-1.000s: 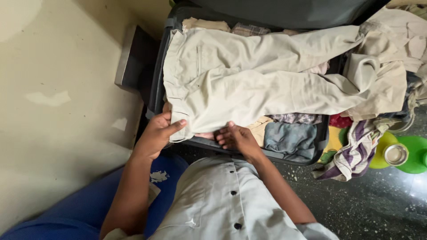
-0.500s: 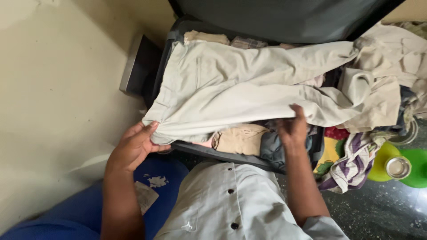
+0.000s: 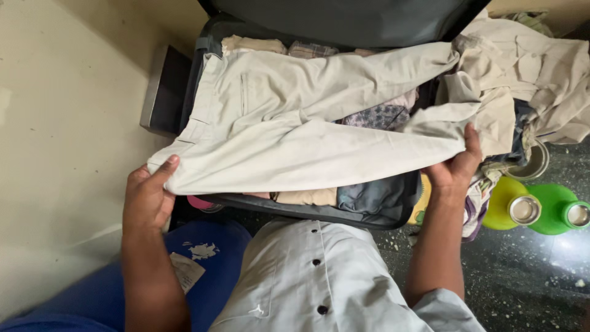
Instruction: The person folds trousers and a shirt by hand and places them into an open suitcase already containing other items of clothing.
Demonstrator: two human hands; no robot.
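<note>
- The left hand (image 3: 147,200) grips the waistband corner of the trousers (image 3: 295,132), thumb on top of the cloth and fingers curled beneath it.
- The right hand (image 3: 456,169) is closed on the leg end of the same trousers, pinching the pale fabric at the suitcase's right edge.
- The trousers (pale beige, creased) are stretched between the two hands and lie across the open suitcase (image 3: 375,212), covering most of what is packed inside.
- Below the trousers' near edge show a tan folded cloth (image 3: 307,197) and a grey-blue garment (image 3: 375,200), both inside the suitcase; a patterned piece (image 3: 378,115) peeks out between the trouser legs.
- A cream shirt (image 3: 534,67) lies heaped over the suitcase's right side, touching the trouser leg.
- On the dark floor (image 3: 522,276) to the right stand two green bottles (image 3: 556,209) with metal caps, close together, just beside a striped cloth (image 3: 476,203) hanging off the suitcase.
- A dark box (image 3: 167,92) sits on the pale floor against the suitcase's left side.
- The person wears a light grey buttoned shirt and blue trousers (a paper scrap rests on the blue knee).
</note>
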